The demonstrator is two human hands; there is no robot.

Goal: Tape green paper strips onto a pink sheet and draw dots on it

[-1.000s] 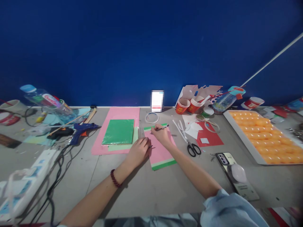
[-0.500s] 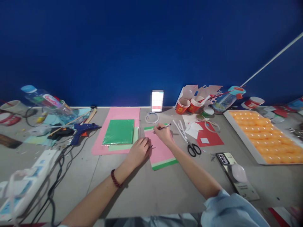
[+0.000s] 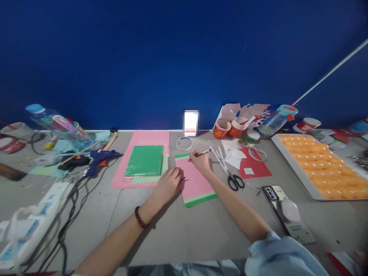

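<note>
A pink sheet [image 3: 196, 183] lies on a green sheet [image 3: 201, 199] in the middle of the grey table. My right hand [image 3: 201, 162] grips a pen [image 3: 202, 153] with its tip on the pink sheet's far edge. My left hand [image 3: 169, 184], fingers curled, presses down on the sheet's left edge, with a small dark thing at its fingertips. A bead bracelet [image 3: 140, 217] is on my left wrist.
Black scissors [image 3: 234, 179], white strips and red paper [image 3: 254, 167] lie to the right, then a phone [image 3: 276, 193] and a tray of orange balls [image 3: 324, 163]. A green pad [image 3: 144, 160] on pink paper, a blue glue gun [image 3: 99, 157], cables and a power strip [image 3: 31, 222] lie left. Red cups [image 3: 221, 128] stand at the wall.
My right hand has slid the pen to the right along the far edge of the pink sheet. My left hand has stayed in place.
</note>
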